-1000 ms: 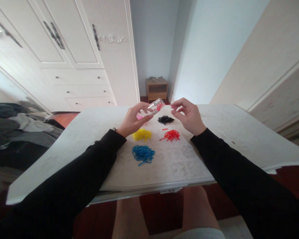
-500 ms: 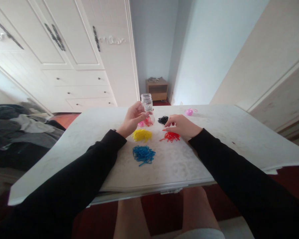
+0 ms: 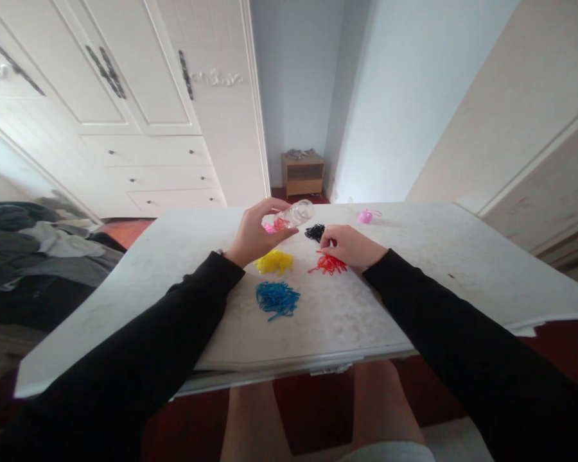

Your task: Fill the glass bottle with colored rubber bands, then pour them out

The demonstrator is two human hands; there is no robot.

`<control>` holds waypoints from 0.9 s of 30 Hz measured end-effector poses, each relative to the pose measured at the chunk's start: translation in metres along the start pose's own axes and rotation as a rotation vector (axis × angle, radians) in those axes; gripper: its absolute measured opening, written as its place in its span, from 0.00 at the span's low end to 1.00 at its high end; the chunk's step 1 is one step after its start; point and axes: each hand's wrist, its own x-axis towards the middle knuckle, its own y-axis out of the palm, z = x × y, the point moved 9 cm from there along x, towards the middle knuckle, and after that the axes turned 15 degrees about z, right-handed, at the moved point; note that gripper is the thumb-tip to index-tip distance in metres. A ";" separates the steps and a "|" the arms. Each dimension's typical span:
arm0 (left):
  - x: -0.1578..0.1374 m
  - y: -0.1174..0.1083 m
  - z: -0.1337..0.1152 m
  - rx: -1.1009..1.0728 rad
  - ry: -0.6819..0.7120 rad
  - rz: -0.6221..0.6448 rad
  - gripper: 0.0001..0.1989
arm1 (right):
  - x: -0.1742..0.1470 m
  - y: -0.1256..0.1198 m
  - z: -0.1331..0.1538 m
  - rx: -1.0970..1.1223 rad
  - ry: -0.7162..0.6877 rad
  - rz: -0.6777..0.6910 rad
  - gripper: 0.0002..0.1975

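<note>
My left hand (image 3: 260,232) is closed round a small clear bottle (image 3: 296,215), which is tilted with its uncapped mouth toward the right. Some red bands (image 3: 282,224) show through its wall. Just above a pile of red rubber bands (image 3: 331,264), my right hand (image 3: 349,245) has its fingers pinched together; what they hold, if anything, is too small to make out. Black rubber bands (image 3: 315,232) lie beside those fingertips. Below the left hand are a yellow pile (image 3: 274,262) and, nearer me, a blue pile (image 3: 278,299). A pink patch (image 3: 268,228) shows behind the bottle.
The piles lie on a white table (image 3: 390,308). A pink round object with a loop (image 3: 366,217) rests at its far side. Clothes (image 3: 52,256) are heaped to the left. A small wooden cabinet (image 3: 303,176) stands beyond the table.
The bottle has gone from upright to tilted, its mouth swinging right and down. My right hand has barely shifted above the red pile.
</note>
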 end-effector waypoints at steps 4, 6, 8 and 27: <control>0.000 0.007 -0.003 0.052 0.000 0.063 0.19 | -0.003 -0.014 0.004 0.073 -0.045 -0.122 0.08; 0.000 0.009 -0.005 0.067 0.012 0.089 0.18 | -0.009 -0.028 0.008 0.135 -0.076 -0.231 0.06; 0.000 0.009 -0.006 0.069 0.018 0.103 0.17 | -0.018 -0.042 0.014 0.184 -0.128 -0.358 0.05; 0.000 0.017 -0.007 0.098 -0.025 0.198 0.18 | -0.032 -0.053 0.026 0.337 -0.261 -0.520 0.06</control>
